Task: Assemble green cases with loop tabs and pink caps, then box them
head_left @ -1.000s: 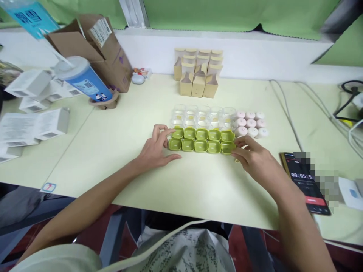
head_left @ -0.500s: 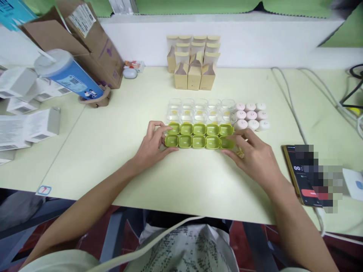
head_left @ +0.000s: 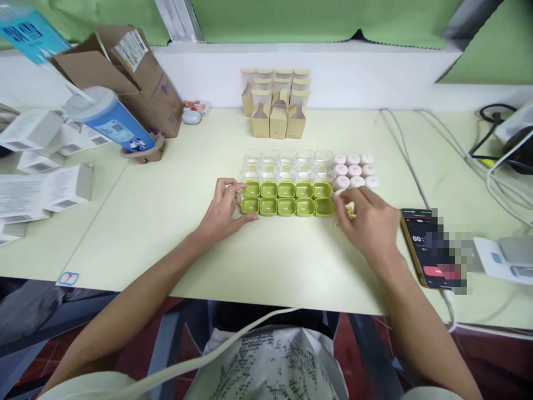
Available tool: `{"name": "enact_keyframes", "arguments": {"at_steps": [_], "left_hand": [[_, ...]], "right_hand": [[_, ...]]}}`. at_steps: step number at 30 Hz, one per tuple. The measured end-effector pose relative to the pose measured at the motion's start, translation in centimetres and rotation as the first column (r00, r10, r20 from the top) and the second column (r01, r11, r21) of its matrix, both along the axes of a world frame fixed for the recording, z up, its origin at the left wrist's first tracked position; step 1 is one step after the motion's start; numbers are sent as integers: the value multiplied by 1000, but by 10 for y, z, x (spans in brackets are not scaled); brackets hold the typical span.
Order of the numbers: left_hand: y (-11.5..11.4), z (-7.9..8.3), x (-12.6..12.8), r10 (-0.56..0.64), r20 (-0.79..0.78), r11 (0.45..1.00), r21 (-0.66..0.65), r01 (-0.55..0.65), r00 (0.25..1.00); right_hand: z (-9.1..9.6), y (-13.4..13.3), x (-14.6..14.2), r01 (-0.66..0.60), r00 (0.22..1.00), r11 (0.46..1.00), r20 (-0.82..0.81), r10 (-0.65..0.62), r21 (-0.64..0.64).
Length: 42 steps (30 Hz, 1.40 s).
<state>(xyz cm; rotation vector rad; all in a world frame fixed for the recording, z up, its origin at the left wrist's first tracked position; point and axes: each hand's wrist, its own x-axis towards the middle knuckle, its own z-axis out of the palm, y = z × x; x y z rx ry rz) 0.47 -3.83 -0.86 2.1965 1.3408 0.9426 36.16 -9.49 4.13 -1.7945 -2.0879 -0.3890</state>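
Two rows of green cups [head_left: 286, 206] stand on the table in front of me. At their left end is my left hand [head_left: 225, 208], its thumb near the front cup and its fingertips against the back one. These fingers are spread and the hand is open. My right hand [head_left: 362, 219] is just past the right end, off the cups, with bent fingers apart. Small pale-yellow pieces [head_left: 350, 210] show between its thumb and fingers, and the hand partly hides them. Clear plastic cups [head_left: 287, 158] with yellow spots stand behind the green ones. Pink and white round-topped pieces [head_left: 353, 170] are grouped on the right.
Open small cartons [head_left: 278, 125] stand at the back wall. Left are a cardboard box [head_left: 156, 91], a blue cup [head_left: 120, 128] in a holder and white boxes [head_left: 62, 189]. A phone [head_left: 428, 250] lies right, near cables [head_left: 403, 147]; another cable crosses my lap.
My right hand has moved off the right end of the green cups to the yellow pieces. My left hand stays at the left end. The camera view has shifted slightly.
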Motion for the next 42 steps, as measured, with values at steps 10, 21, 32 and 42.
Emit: {"name": "enact_keyframes", "arguments": {"at_steps": [10, 21, 32, 42], "left_hand": [[1, 3, -1, 6, 56, 999, 44, -9, 998], [2, -2, -1, 5, 78, 997, 71, -11, 997], [3, -2, -2, 14, 69, 996, 82, -20, 997], [6, -3, -3, 66, 146, 996, 55, -75, 987]], "right_hand": [[-24, -38, 14, 192, 971, 977, 166, -174, -97], [-40, -31, 11, 202, 973, 977, 130, -192, -70], [-40, -35, 12, 333, 937, 940, 136, -321, -78], [-35, -8, 19, 362, 929, 895, 175, -326, -261]]}}
